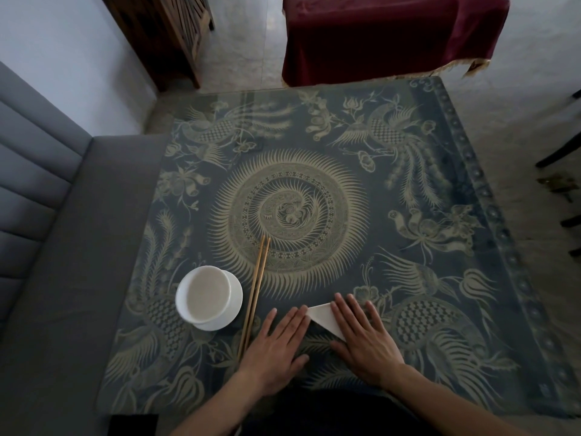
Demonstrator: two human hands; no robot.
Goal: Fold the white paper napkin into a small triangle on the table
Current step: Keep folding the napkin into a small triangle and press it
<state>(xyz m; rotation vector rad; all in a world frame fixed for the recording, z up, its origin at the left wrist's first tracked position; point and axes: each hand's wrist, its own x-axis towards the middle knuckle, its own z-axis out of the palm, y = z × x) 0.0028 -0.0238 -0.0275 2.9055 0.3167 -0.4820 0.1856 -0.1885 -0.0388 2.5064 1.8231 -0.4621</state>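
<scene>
The white paper napkin lies folded as a small triangle on the patterned table, near its front edge. My right hand lies flat on the napkin's right part, fingers spread, and hides that side. My left hand rests flat on the table just left of the napkin; its fingertips reach the napkin's left corner. Neither hand grips anything.
A white bowl on a white saucer stands to the left. A pair of wooden chopsticks lies between the bowl and my left hand. A grey sofa borders the table's left side.
</scene>
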